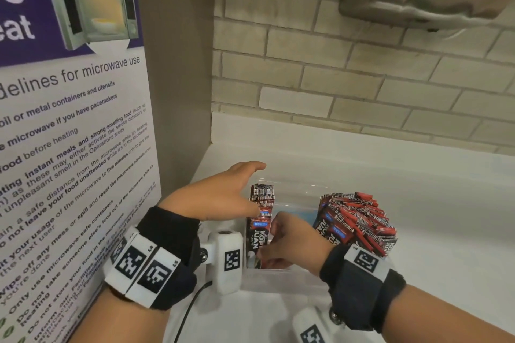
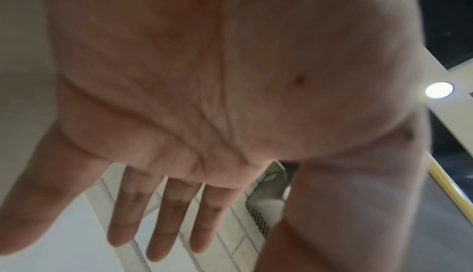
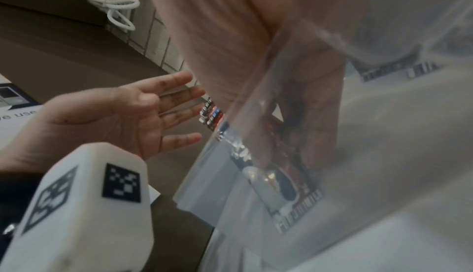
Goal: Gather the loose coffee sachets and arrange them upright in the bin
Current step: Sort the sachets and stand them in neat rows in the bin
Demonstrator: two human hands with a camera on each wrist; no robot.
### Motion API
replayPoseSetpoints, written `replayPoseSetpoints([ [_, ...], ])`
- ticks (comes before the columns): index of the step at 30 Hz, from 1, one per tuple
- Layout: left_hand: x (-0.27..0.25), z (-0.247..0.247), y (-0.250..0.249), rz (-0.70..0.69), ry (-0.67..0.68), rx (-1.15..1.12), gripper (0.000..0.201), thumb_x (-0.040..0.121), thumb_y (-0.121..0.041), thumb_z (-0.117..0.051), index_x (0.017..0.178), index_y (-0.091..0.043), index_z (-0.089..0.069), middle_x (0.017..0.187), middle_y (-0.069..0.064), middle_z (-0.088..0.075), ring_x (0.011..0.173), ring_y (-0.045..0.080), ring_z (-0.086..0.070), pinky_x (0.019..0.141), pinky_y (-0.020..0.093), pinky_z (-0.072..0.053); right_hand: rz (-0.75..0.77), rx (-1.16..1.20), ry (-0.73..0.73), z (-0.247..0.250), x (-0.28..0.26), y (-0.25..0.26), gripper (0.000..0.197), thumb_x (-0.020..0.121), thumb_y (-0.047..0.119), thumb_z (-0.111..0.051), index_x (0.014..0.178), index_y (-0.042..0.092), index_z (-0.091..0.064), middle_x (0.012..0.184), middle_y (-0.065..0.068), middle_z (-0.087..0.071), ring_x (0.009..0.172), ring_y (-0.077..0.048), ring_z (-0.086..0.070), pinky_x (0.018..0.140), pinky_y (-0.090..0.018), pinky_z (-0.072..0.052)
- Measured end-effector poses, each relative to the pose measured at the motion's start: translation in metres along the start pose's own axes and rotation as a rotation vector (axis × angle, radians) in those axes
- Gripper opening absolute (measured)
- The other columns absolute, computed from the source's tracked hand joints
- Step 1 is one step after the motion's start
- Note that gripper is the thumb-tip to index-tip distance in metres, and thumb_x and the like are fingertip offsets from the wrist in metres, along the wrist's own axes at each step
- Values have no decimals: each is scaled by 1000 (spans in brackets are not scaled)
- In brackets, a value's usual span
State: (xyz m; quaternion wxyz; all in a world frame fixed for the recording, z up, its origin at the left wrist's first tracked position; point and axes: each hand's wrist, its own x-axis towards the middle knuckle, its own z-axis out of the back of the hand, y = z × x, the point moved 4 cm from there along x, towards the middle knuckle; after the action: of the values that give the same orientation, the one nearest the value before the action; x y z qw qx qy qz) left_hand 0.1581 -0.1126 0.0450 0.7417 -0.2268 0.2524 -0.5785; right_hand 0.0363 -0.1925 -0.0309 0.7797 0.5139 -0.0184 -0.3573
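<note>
The right hand [image 1: 292,239] pinches light, floppy, slippery sachets [image 1: 260,220] low inside the clear bin [image 1: 278,278], best gripped mid-stack, while the left hand [image 1: 223,192], fingers spread, steadies them just beside.

Tight corner, bin half full

The clear bin [image 1: 281,277] has a free gap between the upright sachets [image 1: 261,211] at its left wall and the leaning stack [image 1: 359,223]; the microwave poster [image 1: 69,147] crowds its left, and the tabletop [image 1: 451,231] lies open rightward.

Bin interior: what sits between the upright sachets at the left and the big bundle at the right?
In the head view, the right hand reaches into that gap of the bin; behind it, bare bin floor.
</note>
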Motion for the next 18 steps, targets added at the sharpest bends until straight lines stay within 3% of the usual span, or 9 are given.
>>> replayPoseSetpoints([
  [3, 1, -2, 5, 33, 38, 41, 91, 82, -25, -68, 149, -33, -7, 157, -10, -12, 140, 9, -23, 102, 19, -27, -12, -60, 26, -1, -1, 1, 53, 69, 10, -81, 100, 13, -37, 92, -15, -65, 63, -19, -62, 61, -30, -55],
  [6, 3, -9, 12, 59, 70, 74, 101, 78, -24, -73, 150, -30, -2, 158, -8, -11, 139, 11, -27, 106, 23, -30, -26, -116, 76, -2, 0, 2, 64, 69, 14, -81, 113, 12, -34, 87, -8, -63, 65, -15, -60, 63, -30, -55],
  [10, 9, -16, 19, 99, 87, 56, 107, 73, -17, -76, 150, -28, -3, 156, -5, -20, 134, 14, -34, 106, 33, -37, 3, -258, 69, -3, 7, 4, 63, 67, 18, -81, 114, 12, -38, 92, -6, -64, 69, -15, -62, 70, -37, -58],
  [13, 12, -19, 21, 92, 85, 43, 104, 72, -14, -77, 149, -30, -9, 143, -9, -37, 124, 11, -40, 96, 27, -40, 44, -298, 62, -5, 12, 6, 64, 66, 18, -81, 114, 14, -40, 94, -3, -64, 69, -12, -62, 67, -32, -58],
  [16, 14, -20, 20, 78, 78, 33, 92, 75, -12, -73, 146, -32, -18, 126, -9, -47, 112, 8, -47, 86, 23, -42, 76, -314, 25, -6, 16, 5, 65, 65, 22, -82, 116, 17, -41, 103, -1, -64, 88, -16, -64, 79, -34, -57],
  [18, 17, -21, 20, 65, 64, 31, 84, 77, -9, -70, 143, -33, -23, 113, -11, -52, 96, 3, -50, 74, 16, -42, 88, -329, -15, -6, 18, 4, 63, 69, 25, -79, 119, 16, -41, 106, -2, -64, 92, -17, -63, 81, -34, -56],
])
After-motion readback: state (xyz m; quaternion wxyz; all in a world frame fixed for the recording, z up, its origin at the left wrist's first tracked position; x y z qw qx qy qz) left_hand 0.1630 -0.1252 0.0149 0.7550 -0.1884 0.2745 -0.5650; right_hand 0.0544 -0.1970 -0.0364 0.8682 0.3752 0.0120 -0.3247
